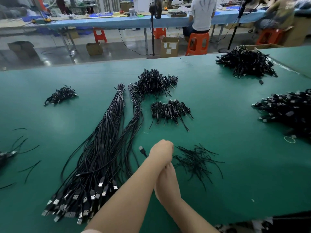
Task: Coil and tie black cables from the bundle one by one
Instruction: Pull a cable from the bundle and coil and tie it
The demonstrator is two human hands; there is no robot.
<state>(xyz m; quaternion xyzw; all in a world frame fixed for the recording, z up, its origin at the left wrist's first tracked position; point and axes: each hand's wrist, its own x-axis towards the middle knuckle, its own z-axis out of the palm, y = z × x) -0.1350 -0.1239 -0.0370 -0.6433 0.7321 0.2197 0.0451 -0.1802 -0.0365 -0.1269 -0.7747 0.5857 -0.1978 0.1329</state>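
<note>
Two bare forearms enter from the bottom edge, uncovered from the elbow region down to the hands — no watch, bracelet or glove shows on either. The left hand (162, 151) and the right hand (166, 184) are bare too, with no ring visible on the parts in view. At the very bottom edge, beneath the left forearm, sits a sliver of pale pinkish fabric (90, 231) — too little shows to tell the garment.

A factory assembly floor is showing here: long green table (218, 101) carrying sorted piles of black cables (104, 148), workers sitting on orange stools (197, 43) at a blue workbench (117, 22), cardboard cartons (169, 47) standing on the floor.
</note>
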